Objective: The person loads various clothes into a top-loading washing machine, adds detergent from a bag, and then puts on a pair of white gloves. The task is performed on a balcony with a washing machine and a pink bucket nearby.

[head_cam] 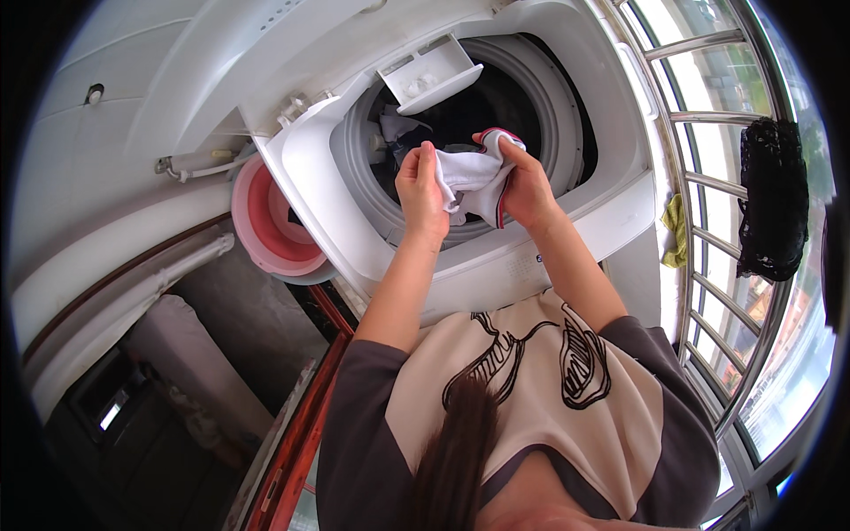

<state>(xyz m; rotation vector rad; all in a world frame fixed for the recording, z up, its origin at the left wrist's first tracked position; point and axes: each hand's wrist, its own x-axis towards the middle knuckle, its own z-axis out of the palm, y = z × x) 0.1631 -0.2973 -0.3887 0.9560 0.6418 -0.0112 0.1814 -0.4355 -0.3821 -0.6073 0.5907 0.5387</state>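
Between both hands stretches a white cloth garment (470,171) with red and dark striped edging. My left hand (423,192) pinches its left side, thumb against the fingers. On the other side my right hand (526,182) grips the striped edge. The garment is held over the open drum of a white top-loading washing machine (584,232). Inside the drum, dark and light laundry (402,129) lies partly hidden behind the hands. A white detergent drawer (431,73) is pulled out above the drum, with some white residue in it.
Pink and blue basins (265,219) stand nested left of the machine, near a tap with a hose (182,169). Metal window bars (724,182) run along the right, with a black lacy cloth (773,199) hung there. A yellow-green cloth (674,232) hangs by the sill.
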